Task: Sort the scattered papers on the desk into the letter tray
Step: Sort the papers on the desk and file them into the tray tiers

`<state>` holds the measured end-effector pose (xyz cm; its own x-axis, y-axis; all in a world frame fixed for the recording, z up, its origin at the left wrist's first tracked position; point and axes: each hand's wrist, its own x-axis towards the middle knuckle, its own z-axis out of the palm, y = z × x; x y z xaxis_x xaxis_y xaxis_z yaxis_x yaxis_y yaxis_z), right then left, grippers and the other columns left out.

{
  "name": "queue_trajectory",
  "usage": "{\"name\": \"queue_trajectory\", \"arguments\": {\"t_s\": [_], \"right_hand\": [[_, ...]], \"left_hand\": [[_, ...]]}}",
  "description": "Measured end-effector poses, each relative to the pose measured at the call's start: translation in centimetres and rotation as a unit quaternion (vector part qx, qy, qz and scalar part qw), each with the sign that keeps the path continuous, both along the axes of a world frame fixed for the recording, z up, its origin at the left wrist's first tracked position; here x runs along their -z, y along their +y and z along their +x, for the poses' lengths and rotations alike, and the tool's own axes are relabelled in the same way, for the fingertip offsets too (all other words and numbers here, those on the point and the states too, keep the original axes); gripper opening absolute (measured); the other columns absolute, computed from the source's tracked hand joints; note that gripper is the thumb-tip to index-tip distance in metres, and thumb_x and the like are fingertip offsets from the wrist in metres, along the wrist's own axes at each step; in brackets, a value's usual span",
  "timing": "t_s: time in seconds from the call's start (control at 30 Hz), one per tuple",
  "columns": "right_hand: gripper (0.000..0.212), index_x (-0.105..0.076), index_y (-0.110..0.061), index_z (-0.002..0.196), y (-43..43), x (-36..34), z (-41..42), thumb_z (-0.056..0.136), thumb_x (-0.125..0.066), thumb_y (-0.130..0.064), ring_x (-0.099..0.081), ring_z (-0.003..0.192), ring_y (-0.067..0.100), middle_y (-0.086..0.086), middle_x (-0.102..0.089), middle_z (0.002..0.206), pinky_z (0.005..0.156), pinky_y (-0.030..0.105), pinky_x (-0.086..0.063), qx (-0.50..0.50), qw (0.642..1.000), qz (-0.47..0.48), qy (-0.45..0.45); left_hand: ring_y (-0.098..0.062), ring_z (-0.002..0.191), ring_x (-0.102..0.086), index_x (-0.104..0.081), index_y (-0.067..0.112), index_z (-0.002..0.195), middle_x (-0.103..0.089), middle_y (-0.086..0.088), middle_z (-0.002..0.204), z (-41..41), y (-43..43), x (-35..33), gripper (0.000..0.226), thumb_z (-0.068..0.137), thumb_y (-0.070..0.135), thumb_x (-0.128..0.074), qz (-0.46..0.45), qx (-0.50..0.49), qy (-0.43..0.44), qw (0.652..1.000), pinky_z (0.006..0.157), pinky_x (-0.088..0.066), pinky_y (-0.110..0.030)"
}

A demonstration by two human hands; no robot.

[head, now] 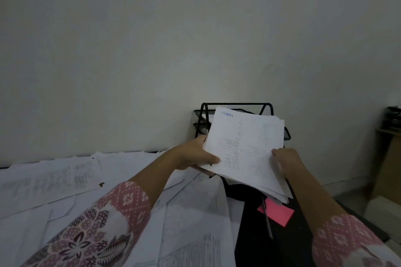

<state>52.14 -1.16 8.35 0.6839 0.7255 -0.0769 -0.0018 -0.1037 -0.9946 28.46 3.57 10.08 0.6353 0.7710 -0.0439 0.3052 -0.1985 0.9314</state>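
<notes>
Paper stack (pixel 245 147) gripped by curled fingers of left hand (pixel 193 154) and right hand (pixel 286 158) — 2 holds; ragged lower sheets liable to snag on letter tray (pixel 200 123).

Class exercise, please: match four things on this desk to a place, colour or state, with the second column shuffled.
1. stack
2. tray
3. note
4. loose papers

a. pink
b. spread flat on the desk
c. black wire, by the wall
d. held by left hand and right hand

Pairs: 1-d, 2-c, 3-a, 4-b.
</notes>
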Motion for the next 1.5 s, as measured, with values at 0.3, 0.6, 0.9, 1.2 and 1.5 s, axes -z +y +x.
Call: {"name": "queue_trajectory", "arguments": {"t_s": [0.3,0.6,0.9,1.2,1.5], "right_hand": [[0.029,-0.055,0.006,0.112,0.6,-1.0,3.5,0.091,-0.058,-0.013,-0.056,0.103,0.037,0.02,-0.055,0.117,0.084,0.04,-0.049,-0.036,0.997,-0.057,-0.026],[0.016,-0.051,-0.001,0.076,1.0,-0.9,4.6,0.091,-0.054,-0.006,-0.048,0.027,0.009,0.014,-0.052,0.07,0.032,0.013,-0.037,-0.03,0.985,0.082,0.147],[0.007,-0.05,-0.002,0.083,2.7,-0.7,3.4,0.09,-0.05,-0.004,-0.055,0.047,0.016,0.012,-0.053,0.071,0.035,0.014,-0.041,-0.02,0.969,0.152,0.194],[0.019,-0.054,-0.005,0.105,6.6,-0.7,4.5,0.088,-0.059,0.001,-0.053,0.052,0.019,0.012,-0.059,0.085,0.036,0.017,-0.047,0.038,0.985,0.153,0.068],[0.014,-0.051,0.003,0.091,8.9,-1.8,4.1,0.084,-0.062,0.008,-0.062,0.048,0.022,0.017,-0.057,0.071,0.043,0.028,-0.055,0.029,0.995,0.097,0.024]], "left_hand": [[-0.025,0.09,-0.06,-0.032,0.012,0.128,-0.043,-0.013,0.132,4.6,1.5,-0.5,0.044,0.091,-0.009,-0.044,-0.051,-0.095,-0.059,0.992,0.043,-0.046,-0.015],[-0.015,0.043,-0.06,-0.037,0.006,0.127,-0.054,-0.001,0.093,9.4,2.3,-0.8,0.03,0.101,0.003,-0.024,-0.1,-0.221,-0.162,0.957,0.033,-0.043,-0.015],[-0.024,0.08,-0.06,-0.019,0.004,0.138,-0.044,-0.012,0.125,10.3,3.4,-0.8,0.044,0.099,0.013,-0.038,-0.037,-0.21,-0.138,0.967,0.045,-0.055,-0.026],[-0.027,0.128,-0.027,-0.056,-0.003,0.114,-0.038,-0.014,0.134,8.7,6.3,2.3,0.047,0.099,0.037,-0.035,0.399,-0.229,0.121,0.88,0.103,-0.034,-0.036],[-0.019,0.138,-0.023,-0.033,0.005,0.142,-0.031,-0.006,0.15,7.6,6.7,3.8,0.052,0.099,0.034,-0.039,0.447,-0.177,0.117,0.869,0.11,-0.023,-0.03]]}}
